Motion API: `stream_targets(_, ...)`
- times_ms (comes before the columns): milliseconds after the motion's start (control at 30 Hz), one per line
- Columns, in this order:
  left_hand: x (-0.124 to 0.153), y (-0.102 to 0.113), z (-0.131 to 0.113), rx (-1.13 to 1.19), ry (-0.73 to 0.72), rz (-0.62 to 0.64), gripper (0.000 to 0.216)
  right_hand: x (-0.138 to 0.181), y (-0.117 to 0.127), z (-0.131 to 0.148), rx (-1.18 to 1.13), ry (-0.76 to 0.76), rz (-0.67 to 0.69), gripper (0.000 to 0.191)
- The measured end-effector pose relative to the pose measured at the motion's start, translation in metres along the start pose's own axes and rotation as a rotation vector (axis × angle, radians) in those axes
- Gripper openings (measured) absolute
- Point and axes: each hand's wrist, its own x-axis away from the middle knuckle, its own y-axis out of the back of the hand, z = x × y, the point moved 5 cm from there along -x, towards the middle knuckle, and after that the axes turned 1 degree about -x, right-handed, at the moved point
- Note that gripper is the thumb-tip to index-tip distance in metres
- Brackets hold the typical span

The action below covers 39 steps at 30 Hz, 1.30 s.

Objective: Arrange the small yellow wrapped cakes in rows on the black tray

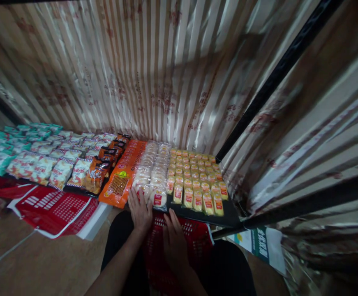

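Note:
My left hand [140, 209] lies flat with fingers stretched, its tips touching the front of the white rice-cracker packets [153, 172] on a low black shelf [225, 218]. My right hand [175, 240] rests open and flat on a red plastic basket [197, 242] in my lap, just below the shelf edge. Rows of small yellow snack packets [197, 181] fill the shelf's right part. An orange packet of stick snacks [121, 179] lies left of the white packets.
Further left lie dark orange packets [100, 168], white-and-red bags [43, 164] and teal bags [0, 152]. A red printed sheet [55, 209] hangs off the shelf front. Striped shiny curtains [154, 74] close the back and right. A black frame bar [277, 70] slants up right.

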Motion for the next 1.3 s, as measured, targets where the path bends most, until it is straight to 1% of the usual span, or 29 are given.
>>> stream_targets(67,0.004,0.002,0.002,0.007,-0.002,0.011,0.066,-0.01,-0.01,0.002,-0.005,0.017,0.02,0.042)
stream_targets(200,0.01,0.003,0.006,0.028,-0.01,0.055,0.065,-0.026,-0.029,0.003,0.037,0.059,-0.021,0.047)
stream_targets(300,0.012,0.001,0.008,0.039,-0.001,0.084,0.064,-0.03,-0.041,0.001,0.091,0.056,-0.043,0.048)
stream_targets(367,0.012,-0.001,0.01,0.041,0.007,0.088,0.064,-0.03,-0.045,0.0,0.112,0.057,-0.053,0.048)
stream_targets(500,0.012,-0.005,0.012,0.044,0.005,0.103,0.062,-0.028,-0.045,-0.002,0.131,0.058,-0.059,0.05)
stream_targets(667,0.011,-0.003,0.011,0.019,-0.018,0.112,0.061,-0.028,-0.046,-0.004,0.154,0.111,0.007,0.049)
stream_targets(867,0.011,0.002,0.007,0.033,-0.019,0.105,0.064,-0.026,-0.039,0.004,0.089,0.019,-0.078,0.048)
stream_targets(1067,0.012,0.0,0.004,0.043,-0.05,0.109,0.07,-0.026,-0.035,0.011,0.078,0.023,-0.061,0.045)
stream_targets(1300,0.012,-0.002,0.006,0.047,-0.025,0.087,0.069,-0.028,-0.031,0.012,0.07,0.039,-0.025,0.045)
